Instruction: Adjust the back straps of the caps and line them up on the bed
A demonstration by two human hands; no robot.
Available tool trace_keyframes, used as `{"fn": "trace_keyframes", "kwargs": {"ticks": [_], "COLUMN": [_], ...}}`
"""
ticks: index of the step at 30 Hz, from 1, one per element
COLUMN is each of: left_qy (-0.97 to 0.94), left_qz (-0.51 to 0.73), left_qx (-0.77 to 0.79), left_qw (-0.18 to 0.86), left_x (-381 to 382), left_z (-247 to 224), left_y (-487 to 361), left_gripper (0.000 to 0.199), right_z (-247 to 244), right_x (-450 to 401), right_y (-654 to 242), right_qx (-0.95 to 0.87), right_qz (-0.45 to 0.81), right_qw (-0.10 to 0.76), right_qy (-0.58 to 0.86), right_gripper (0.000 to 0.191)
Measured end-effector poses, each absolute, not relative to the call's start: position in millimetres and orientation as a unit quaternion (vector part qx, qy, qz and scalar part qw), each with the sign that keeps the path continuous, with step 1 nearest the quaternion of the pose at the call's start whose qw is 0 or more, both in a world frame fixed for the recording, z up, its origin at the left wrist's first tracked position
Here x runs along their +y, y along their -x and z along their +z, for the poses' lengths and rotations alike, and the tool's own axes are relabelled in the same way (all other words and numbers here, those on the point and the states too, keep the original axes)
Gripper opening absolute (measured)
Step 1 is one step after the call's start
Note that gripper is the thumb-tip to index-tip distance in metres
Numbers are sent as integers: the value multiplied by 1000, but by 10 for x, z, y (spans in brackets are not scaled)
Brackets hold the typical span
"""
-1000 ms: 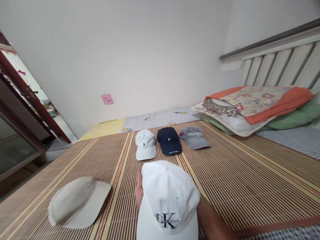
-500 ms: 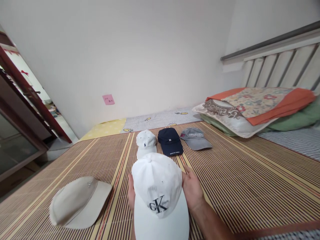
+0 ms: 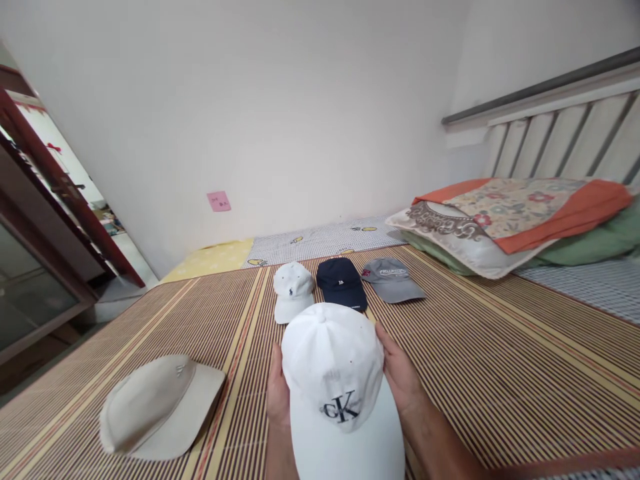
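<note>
A white baseball cap [image 3: 335, 360] with black "CK" lettering is held up close to me, its brim toward me. My left hand [image 3: 278, 387] grips its left side and my right hand [image 3: 400, 373] its right side; some fingers of both are hidden by the cap. Beyond it stand a smaller-looking white cap [image 3: 293, 287] with a dark emblem, a navy cap [image 3: 340, 281] and a grey cap [image 3: 395, 280] in a row. To the left rests a beige cap [image 3: 155, 407], brim pointing right.
A striped bamboo mat [image 3: 500, 373] covers the bed. Pillows with a floral, orange-edged cover [image 3: 530, 207] lie at the right by the white headboard [image 3: 565, 133]. A pink note [image 3: 219, 201] is on the wall. At the left is an open doorway with a red-brown door [image 3: 70, 180].
The white CK cap has shifted to the right, together with both hands. More of the small white cap's brim shows now. The other caps have stayed in place.
</note>
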State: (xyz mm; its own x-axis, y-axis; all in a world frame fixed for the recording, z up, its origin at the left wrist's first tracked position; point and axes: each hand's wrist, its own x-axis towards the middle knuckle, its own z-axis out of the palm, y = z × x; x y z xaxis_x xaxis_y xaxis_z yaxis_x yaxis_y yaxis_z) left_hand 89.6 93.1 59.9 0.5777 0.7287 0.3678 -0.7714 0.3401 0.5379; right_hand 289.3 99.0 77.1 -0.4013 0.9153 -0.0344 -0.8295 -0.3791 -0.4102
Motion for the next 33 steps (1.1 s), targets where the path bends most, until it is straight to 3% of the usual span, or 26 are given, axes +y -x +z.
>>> {"fn": "trace_keyframes", "kwargs": {"ticks": [8, 13, 33], "left_qy": [-301, -314, -358], "left_qz": [493, 479, 445], "left_qx": [-1, -6, -52], "left_qw": [816, 820, 819], "left_x": [922, 940, 901], "left_z": [485, 532, 467], "left_y": [-952, -1007, -1073], "left_gripper": [79, 83, 56], "right_z": [763, 778, 865], "right_x": [1008, 1005, 916], "right_y": [-2981, -3062, -3254], "right_qx": [-160, -161, -274], "right_qz": [827, 824, 799], "right_qw": [524, 527, 526], "right_qy": [126, 131, 99], "right_gripper": [42, 52, 72]}}
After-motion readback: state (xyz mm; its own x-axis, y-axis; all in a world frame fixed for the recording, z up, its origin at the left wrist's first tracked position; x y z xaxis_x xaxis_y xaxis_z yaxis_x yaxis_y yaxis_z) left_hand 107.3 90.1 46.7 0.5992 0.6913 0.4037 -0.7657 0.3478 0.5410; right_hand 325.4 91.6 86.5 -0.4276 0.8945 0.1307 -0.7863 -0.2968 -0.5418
